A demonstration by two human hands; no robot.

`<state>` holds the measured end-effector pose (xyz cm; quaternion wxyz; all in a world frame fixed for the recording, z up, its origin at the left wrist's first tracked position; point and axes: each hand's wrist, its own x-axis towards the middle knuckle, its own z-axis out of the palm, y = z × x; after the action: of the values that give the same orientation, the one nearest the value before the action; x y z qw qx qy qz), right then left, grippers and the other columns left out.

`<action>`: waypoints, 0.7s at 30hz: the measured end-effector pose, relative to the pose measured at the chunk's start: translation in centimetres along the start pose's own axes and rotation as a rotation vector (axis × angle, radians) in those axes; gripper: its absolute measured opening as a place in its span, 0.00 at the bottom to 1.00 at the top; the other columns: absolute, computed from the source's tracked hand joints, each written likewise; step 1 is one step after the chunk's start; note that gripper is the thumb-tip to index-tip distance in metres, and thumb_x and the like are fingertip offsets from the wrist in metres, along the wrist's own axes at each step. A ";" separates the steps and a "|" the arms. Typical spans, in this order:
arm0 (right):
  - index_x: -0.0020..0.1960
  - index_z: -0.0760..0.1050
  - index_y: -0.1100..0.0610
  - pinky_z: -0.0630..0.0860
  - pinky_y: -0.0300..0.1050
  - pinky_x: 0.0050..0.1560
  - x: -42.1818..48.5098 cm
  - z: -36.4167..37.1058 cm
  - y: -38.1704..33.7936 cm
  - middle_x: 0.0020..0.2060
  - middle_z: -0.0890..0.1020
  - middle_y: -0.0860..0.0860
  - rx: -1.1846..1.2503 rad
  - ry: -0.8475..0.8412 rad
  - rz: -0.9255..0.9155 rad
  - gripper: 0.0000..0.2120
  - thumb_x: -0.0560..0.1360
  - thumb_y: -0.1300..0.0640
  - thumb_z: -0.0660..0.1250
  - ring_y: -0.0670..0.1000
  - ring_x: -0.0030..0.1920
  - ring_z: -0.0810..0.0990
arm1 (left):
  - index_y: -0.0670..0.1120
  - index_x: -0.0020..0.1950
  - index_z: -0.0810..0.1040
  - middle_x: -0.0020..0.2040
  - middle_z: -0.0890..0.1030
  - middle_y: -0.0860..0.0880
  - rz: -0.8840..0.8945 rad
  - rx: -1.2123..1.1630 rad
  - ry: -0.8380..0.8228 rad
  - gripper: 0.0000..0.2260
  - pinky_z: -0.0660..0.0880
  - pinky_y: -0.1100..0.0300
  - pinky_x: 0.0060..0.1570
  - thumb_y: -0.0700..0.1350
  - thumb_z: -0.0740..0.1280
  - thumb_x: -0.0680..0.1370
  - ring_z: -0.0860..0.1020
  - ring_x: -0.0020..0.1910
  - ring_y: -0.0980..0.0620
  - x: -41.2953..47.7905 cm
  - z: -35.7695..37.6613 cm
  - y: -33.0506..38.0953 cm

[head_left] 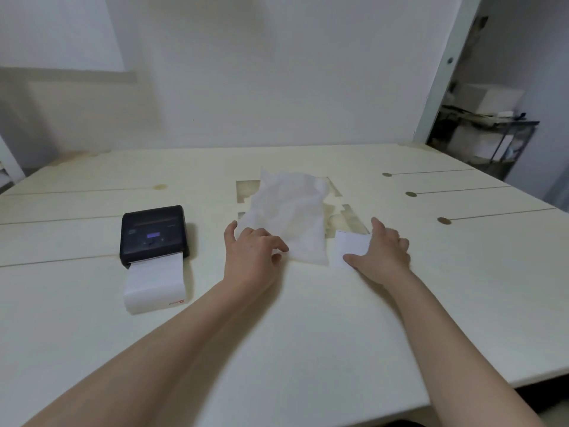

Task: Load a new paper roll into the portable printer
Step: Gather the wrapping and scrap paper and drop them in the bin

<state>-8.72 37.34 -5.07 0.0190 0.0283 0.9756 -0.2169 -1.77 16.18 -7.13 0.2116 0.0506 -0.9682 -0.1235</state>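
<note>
The printer (pixel 153 232), black, sits flat on the left part of the table (pixel 308 318). White paper (pixel 155 274) extends from its near edge toward the camera and ends in a rolled or folded edge carrying a small red mark.

A crumpled translucent white wrapper (pixel 291 217) lies at the table's center. The left hand (pixel 251 252) rests palm down on the wrapper's near-left corner, fingers (pixel 271 241) spread and released, gripping nothing.

The roll (pixel 352 246), a small white piece, lies just right of the wrapper. The right hand (pixel 383 252) lies against its right side, thumb along its near edge; whether the fingers actually grasp it cannot be determined.
</note>
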 end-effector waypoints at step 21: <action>0.58 0.77 0.65 0.75 0.48 0.48 -2.5 -1.8 -0.1 0.50 0.82 0.58 0.731 -0.032 0.093 0.13 0.76 0.60 0.68 0.57 0.47 0.81 | 0.57 0.51 0.82 0.48 0.84 0.57 -0.052 -0.134 -0.095 0.08 0.51 0.50 0.70 0.48 0.65 0.76 0.80 0.50 0.58 -1.4 -1.4 1.0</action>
<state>-6.30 37.91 -3.27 0.0329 0.0740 0.8310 -0.5504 0.05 17.07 -6.24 0.1649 0.0555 -0.9651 -0.1960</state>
